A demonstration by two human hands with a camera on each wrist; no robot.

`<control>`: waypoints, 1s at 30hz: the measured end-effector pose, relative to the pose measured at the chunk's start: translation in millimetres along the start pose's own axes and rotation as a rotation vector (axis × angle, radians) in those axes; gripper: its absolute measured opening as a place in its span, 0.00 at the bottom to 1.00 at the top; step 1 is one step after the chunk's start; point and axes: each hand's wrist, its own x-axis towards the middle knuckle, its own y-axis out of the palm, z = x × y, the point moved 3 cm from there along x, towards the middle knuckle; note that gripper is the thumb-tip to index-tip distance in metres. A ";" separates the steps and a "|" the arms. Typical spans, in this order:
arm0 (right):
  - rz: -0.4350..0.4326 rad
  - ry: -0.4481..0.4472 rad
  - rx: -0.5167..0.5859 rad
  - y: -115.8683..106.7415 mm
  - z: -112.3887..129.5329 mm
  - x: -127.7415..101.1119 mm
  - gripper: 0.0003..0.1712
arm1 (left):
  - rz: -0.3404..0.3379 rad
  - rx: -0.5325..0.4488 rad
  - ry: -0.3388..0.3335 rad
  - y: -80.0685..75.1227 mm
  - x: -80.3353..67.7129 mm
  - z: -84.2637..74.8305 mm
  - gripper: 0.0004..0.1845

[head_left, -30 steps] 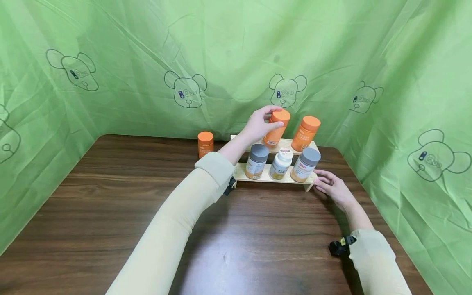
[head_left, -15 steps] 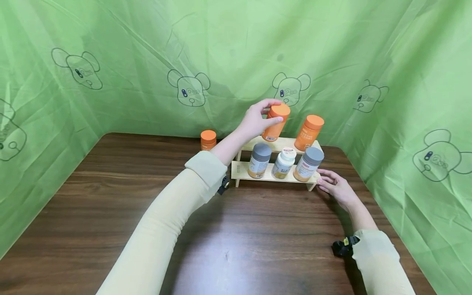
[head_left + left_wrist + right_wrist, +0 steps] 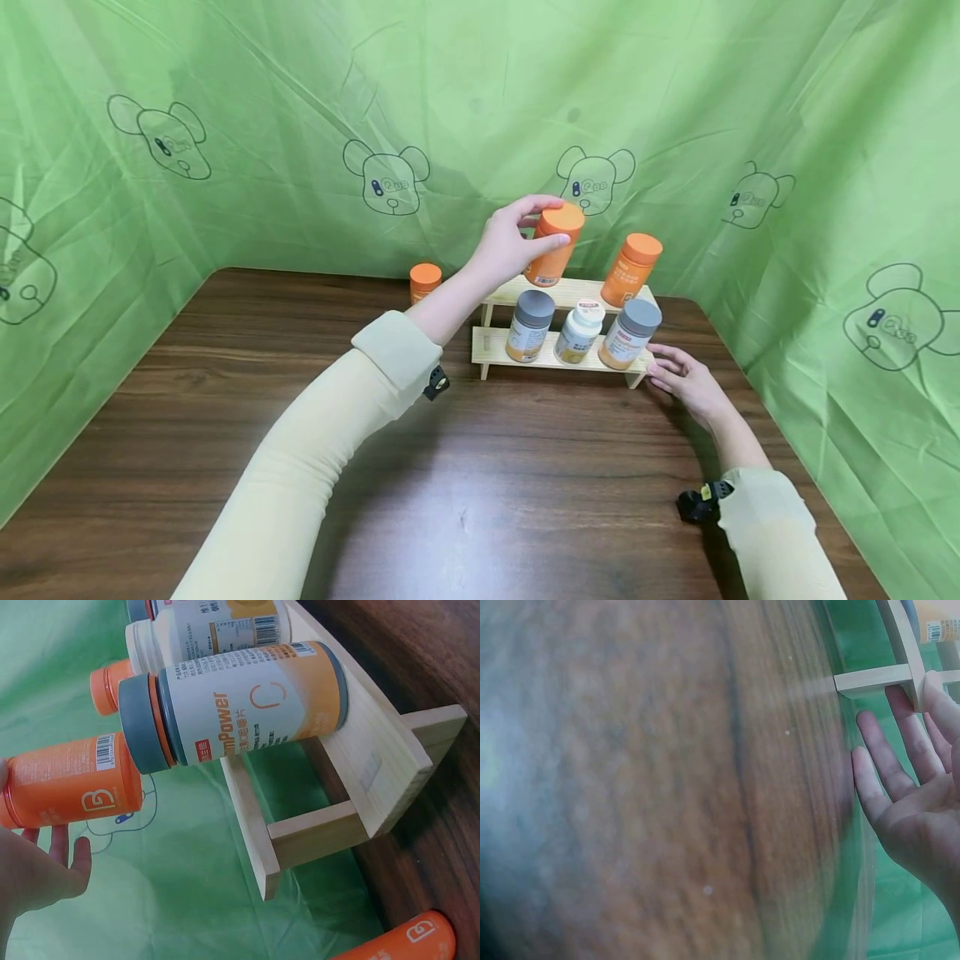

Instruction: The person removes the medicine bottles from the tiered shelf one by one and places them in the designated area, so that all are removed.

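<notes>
My left hand grips an orange bottle by its upper part, thumb in front and fingers behind. The bottle hangs tilted over the upper board of a two-tier wooden rack. In the left wrist view, the bottle's base is apart from the rack. At the rack's right end, my right hand pinches the lower board's edge between thumb and forefinger, its other fingers extended. A second orange bottle stands at the right of the upper board.
On the lower board stand two grey-capped bottles with a small white bottle between them. Another orange bottle is on the table left of the rack, partly behind my left forearm. Green cloth surrounds the dark wooden table.
My left hand has raised the orange bottle off the upper board and carried it slightly left. The right hand has kept its place at the rack's end.
</notes>
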 end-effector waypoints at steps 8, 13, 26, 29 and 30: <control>0.005 0.005 -0.006 0.1 -0.4 0.0 0.28 | -0.022 0.009 0.027 -16.8 -9.5 -7.2 0.25; 0.009 0.000 0.014 -0.3 -0.4 0.1 0.26 | -0.028 -0.008 0.039 -29.7 -15.4 -8.9 0.25; 0.015 -0.008 0.025 -0.8 -1.1 0.4 0.27 | -0.018 -0.022 0.083 -64.6 -35.4 -15.3 0.23; 0.015 -0.008 0.019 -0.5 -1.0 0.2 0.27 | -0.005 -0.007 0.076 -71.9 -46.2 -26.8 0.23; 0.014 -0.006 0.015 -0.4 -0.9 0.1 0.26 | -0.001 -0.002 0.083 -74.1 -49.3 -30.1 0.23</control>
